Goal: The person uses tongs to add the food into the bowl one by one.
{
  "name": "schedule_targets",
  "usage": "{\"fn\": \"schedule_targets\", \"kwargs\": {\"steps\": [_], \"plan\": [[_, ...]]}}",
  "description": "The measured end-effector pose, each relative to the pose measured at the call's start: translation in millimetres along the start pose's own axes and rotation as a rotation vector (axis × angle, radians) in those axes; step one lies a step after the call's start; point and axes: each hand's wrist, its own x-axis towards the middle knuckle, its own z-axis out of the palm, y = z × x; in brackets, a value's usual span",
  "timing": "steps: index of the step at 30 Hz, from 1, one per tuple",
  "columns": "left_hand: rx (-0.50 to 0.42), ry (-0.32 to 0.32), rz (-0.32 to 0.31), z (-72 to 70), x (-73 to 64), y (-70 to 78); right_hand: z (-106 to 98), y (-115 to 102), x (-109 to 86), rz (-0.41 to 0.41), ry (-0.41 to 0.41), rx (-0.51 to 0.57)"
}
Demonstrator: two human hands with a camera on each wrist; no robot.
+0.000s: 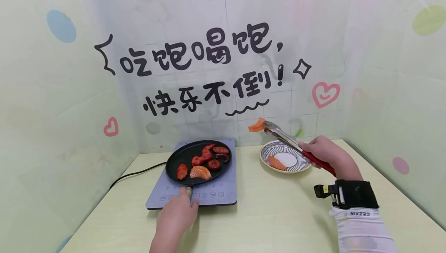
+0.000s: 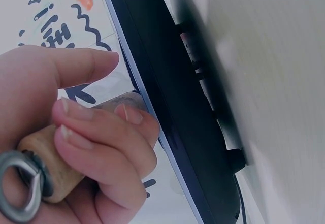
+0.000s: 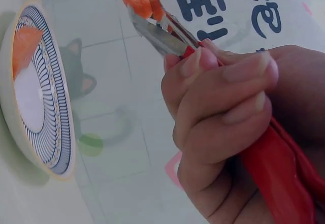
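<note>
My left hand grips the wooden handle of a black frying pan, its fingers curled round it in the left wrist view. Several pieces of red and orange food lie in the pan, among them a striped salmon slice. My right hand holds metal tongs by their red handles. Pinched in the tongs' tips is an orange salmon slice, raised above the far left side of a patterned plate. Another orange slice lies on that plate.
Beneath the pan is a grey induction cooker, with a black cable leading off to the left. The pale table meets a printed backdrop behind, with side walls to the left and right.
</note>
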Motion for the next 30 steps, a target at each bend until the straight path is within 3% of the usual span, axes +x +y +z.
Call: {"fn": "schedule_targets", "kwargs": {"steps": [18,30], "plan": [[-0.005,0.004,0.007,1.3,0.9,-1.7,20.8,-38.7,1.5,-0.051,0.017,0.075],[0.002,0.008,0.013,0.0,-0.1,-0.5,52.1,-58.9,12.5,-0.108,0.05,0.059]]}}
